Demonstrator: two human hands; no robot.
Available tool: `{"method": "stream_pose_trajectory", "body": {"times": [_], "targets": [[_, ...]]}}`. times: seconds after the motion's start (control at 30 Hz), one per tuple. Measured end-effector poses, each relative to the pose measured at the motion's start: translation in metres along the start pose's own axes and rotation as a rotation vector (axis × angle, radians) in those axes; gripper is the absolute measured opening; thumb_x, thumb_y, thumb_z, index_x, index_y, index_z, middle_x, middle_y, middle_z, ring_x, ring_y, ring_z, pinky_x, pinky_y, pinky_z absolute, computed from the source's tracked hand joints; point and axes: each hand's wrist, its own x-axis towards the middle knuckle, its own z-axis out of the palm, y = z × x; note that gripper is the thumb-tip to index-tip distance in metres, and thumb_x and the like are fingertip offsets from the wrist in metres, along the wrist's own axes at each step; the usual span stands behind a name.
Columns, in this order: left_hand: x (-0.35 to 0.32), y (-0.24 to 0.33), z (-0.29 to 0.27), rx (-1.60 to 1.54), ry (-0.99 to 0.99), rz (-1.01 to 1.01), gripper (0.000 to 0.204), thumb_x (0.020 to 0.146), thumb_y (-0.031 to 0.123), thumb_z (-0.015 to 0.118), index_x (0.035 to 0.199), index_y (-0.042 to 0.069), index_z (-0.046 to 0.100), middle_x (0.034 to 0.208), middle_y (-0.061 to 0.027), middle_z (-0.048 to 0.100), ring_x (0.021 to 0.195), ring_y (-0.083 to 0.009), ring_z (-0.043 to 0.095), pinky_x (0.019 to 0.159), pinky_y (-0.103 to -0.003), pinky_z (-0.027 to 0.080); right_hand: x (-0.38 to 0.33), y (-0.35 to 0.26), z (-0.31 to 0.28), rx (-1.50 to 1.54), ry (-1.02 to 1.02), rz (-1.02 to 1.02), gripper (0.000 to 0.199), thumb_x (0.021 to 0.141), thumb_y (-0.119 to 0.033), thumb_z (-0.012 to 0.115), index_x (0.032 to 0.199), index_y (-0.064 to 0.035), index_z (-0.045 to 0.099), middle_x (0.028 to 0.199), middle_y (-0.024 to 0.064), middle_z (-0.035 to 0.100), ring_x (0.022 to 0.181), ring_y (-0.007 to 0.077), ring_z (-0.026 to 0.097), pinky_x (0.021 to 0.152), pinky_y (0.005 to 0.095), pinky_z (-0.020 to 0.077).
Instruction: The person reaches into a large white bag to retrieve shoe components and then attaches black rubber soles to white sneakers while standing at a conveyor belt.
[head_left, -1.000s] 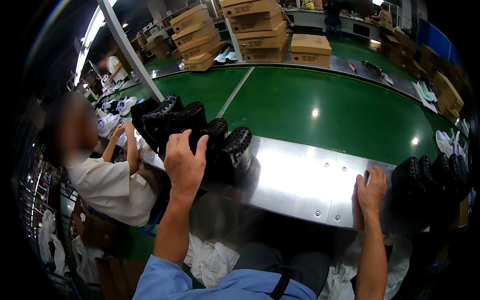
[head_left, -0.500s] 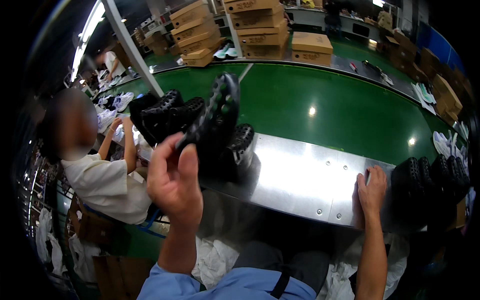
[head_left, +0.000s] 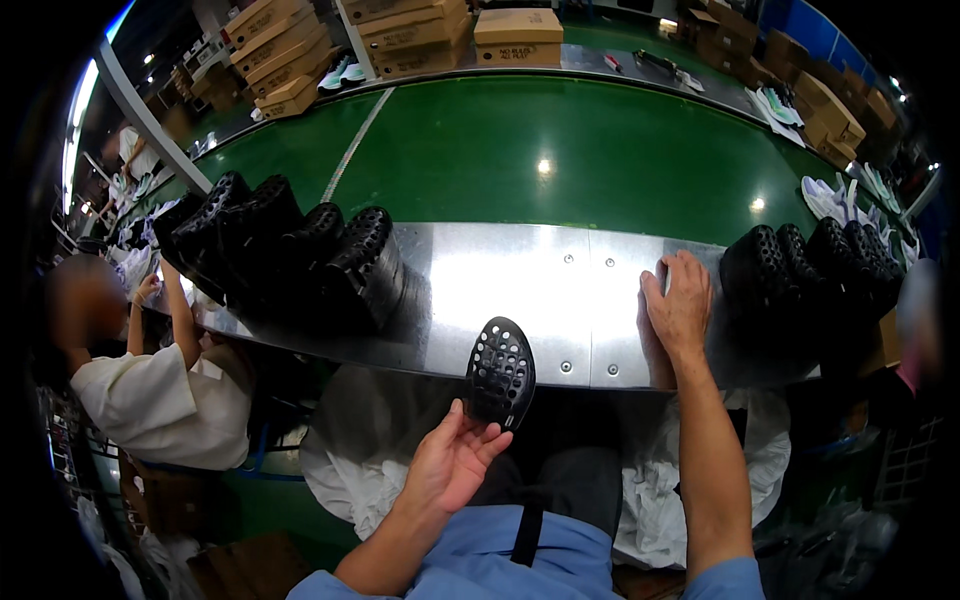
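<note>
My left hand point(head_left: 456, 456) has its fingers and thumb closed on the lower end of a black shoe form point(head_left: 500, 372), a shoe-shaped piece with holes across its face. It is upright at the front edge of the metal worktop point(head_left: 510, 275). On that worktop lies my right hand point(head_left: 680, 306), empty, palm down with its thumb apart from the fingers. Left of the held piece stand several similar black shoe forms point(head_left: 362, 262), close together. Another tight group of black shoe forms point(head_left: 765, 268) stands just right of my right hand.
Behind the worktop runs a green belt surface point(head_left: 470, 150). Stacked brown boxes point(head_left: 285, 50) and a single box point(head_left: 518, 37) line its far side. A co-worker in a white shirt point(head_left: 165, 405) sits at left. White plastic bags point(head_left: 650, 490) hang below the worktop.
My left hand has lowered the shoe form from beside the left group to the worktop's front edge, nearer my body. My right hand stays on the worktop. The whole view has shifted.
</note>
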Motion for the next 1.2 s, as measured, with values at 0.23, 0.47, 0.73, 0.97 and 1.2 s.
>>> {"method": "stream_pose_trajectory", "body": {"times": [0.23, 0.47, 0.73, 0.97, 1.2], "targets": [[-0.002, 0.0, -0.012, -0.053, -0.065, -0.036, 0.034, 0.112, 0.034, 0.052, 0.117, 0.004, 0.067, 0.111, -0.0124, 0.073, 0.102, -0.0288, 0.072, 0.096, -0.05, 0.061, -0.001, -0.008, -0.002, 0.017, -0.025, 0.021, 0.044, 0.089, -0.03, 0.075, 0.121, -0.0002, 0.07, 0.14, 0.0185, 0.058, 0.135, 0.0362, 0.049, 0.114, 0.0498, 0.0369], [0.017, -0.007, -0.03, -0.055, -0.143, -0.122, 0.035, 0.112, 0.035, 0.052, 0.12, 0.004, 0.068, 0.112, -0.0137, 0.073, 0.106, -0.0301, 0.071, 0.099, -0.052, 0.059, -0.001, -0.008, 0.001, 0.006, -0.019, 0.022, 0.045, 0.089, -0.031, 0.074, 0.122, 0.0001, 0.07, 0.141, 0.0184, 0.058, 0.137, 0.0361, 0.048, 0.115, 0.0499, 0.0361], [0.01, -0.038, -0.034, -0.243, -0.42, -0.301, 0.034, 0.108, 0.025, 0.057, 0.131, 0.001, 0.065, 0.123, -0.0167, 0.071, 0.115, -0.0312, 0.069, 0.103, -0.055, 0.056, 0.001, -0.013, -0.02, 0.231, 0.135, -0.07, 0.037, 0.092, -0.02, 0.071, 0.121, 0.0031, 0.07, 0.13, 0.0219, 0.065, 0.121, 0.0411, 0.059, 0.107, 0.0459, 0.0465], [-0.047, -0.08, -0.038, -0.391, -0.507, -0.664, 0.046, 0.109, 0.025, 0.055, 0.148, 0.0, 0.051, 0.144, -0.0191, 0.06, 0.129, -0.0356, 0.063, 0.107, -0.06, 0.052, -0.173, -0.102, -0.085, 1.634, -0.344, 0.833, 0.085, 0.11, -0.067, 0.02, 0.142, 0.0051, 0.052, 0.131, 0.0217, 0.067, 0.118, 0.0318, 0.067, 0.103, 0.0444, 0.0546], [-0.056, -0.094, -0.04, -0.324, -0.431, -0.832, 0.044, 0.112, 0.026, 0.049, 0.148, 0.001, 0.05, 0.148, -0.0172, 0.057, 0.135, -0.032, 0.058, 0.112, -0.058, 0.05, -0.203, -0.109, -0.118, 1.896, -0.641, 1.139, 0.102, 0.103, -0.079, 0.013, 0.132, 0.006, 0.061, 0.119, 0.0248, 0.07, 0.11, 0.0347, 0.071, 0.101, 0.0458, 0.0574]]}}
